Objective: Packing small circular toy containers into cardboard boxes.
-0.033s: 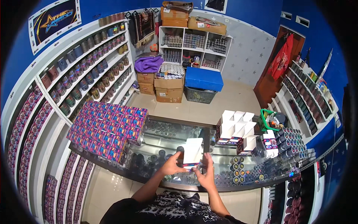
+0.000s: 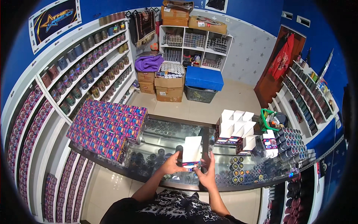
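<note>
In front of me, above the glass counter [image 2: 164,142], is a small cardboard box [image 2: 191,150] with a raised white flap and a purple, multicoloured printed lower edge. My left hand [image 2: 172,164] grips the box at its left side, thumb along the lower front. My right hand [image 2: 207,174] is at the box's right lower corner. Its thumb touches the front edge, while its fingers stretch upward, spread away from the right side. The inside of the box is hidden from view.
Closed printed boxes [image 2: 106,125] are packed together on the counter's left. Open white-flapped boxes [image 2: 235,125] stand at right, beside a green basket [image 2: 265,118] and stacked round containers [image 2: 290,139]. Beyond the counter are cartons [image 2: 168,91] and a blue lid [image 2: 203,78] on a crate.
The box has tilted slightly, so more of its white flap faces me. My right fingers have moved a little outward from its side. My left hand stays nearly in place.
</note>
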### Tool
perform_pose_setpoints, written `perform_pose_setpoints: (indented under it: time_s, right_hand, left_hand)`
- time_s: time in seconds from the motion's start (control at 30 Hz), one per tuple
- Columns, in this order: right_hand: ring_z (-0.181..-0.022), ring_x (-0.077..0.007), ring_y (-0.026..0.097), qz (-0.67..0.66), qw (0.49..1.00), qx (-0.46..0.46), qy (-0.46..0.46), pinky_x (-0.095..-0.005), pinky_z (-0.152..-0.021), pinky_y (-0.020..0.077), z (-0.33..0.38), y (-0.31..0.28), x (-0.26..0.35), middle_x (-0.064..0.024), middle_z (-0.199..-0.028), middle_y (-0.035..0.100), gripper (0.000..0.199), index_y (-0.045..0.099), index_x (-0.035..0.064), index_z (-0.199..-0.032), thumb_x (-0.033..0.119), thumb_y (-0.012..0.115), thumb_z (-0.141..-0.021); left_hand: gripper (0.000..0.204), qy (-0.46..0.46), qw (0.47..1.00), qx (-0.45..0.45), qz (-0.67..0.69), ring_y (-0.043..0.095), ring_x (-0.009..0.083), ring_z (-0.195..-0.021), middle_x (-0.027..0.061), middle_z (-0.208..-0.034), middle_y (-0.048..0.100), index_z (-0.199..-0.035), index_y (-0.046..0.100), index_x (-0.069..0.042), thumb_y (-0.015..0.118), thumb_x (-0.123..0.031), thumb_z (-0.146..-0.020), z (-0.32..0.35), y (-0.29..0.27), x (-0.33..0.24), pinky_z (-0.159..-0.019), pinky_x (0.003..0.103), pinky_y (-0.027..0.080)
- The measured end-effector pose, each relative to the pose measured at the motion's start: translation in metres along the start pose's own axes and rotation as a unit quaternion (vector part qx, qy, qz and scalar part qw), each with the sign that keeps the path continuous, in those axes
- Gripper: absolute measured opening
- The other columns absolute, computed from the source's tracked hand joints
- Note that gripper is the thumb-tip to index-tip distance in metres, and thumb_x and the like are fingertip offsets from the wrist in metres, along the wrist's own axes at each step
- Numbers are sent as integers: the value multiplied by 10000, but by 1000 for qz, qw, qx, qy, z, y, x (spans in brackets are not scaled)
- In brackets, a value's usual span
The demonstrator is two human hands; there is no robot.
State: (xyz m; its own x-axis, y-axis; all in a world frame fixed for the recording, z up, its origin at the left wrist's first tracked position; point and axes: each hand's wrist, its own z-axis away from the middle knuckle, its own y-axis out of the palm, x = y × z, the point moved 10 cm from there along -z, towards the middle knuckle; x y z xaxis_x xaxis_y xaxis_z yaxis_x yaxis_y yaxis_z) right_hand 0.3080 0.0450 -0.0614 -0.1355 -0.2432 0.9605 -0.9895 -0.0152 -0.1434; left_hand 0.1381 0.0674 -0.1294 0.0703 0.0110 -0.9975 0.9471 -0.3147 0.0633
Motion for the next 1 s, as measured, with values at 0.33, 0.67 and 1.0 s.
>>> perform_pose_setpoints:
  time_s: [0.33,0.67,1.0]
  right_hand:
    - [-1031,-142,608,-210,952,167,148,-271,-825,502,-26,-78,-62,-99,-1138,638,682,487,-33,-1338,-24,776,-720]
    - [-1018,-137,616,-285,918,251,117,-257,-862,494,-49,-113,-31,-107,-1190,633,602,504,-54,-1315,-33,734,-760]
    - [-1060,-166,600,-286,930,211,98,-290,-866,521,-47,-112,-34,-121,-1231,600,678,440,-48,-1366,-71,720,-749]
  left_hand:
    - [777,-43,996,52,56,558,174,-1147,86,-1260,582,-1381,415,-28,823,-83,-722,-29,90,-20,-978,340,452]
    - [533,18,994,-94,50,611,98,-942,34,-1103,649,-1289,538,28,750,-26,-802,-53,104,-46,-814,248,512]
    - [614,37,995,-67,62,586,115,-1011,49,-1112,632,-1339,493,22,756,-11,-785,-52,106,-55,-855,251,503]
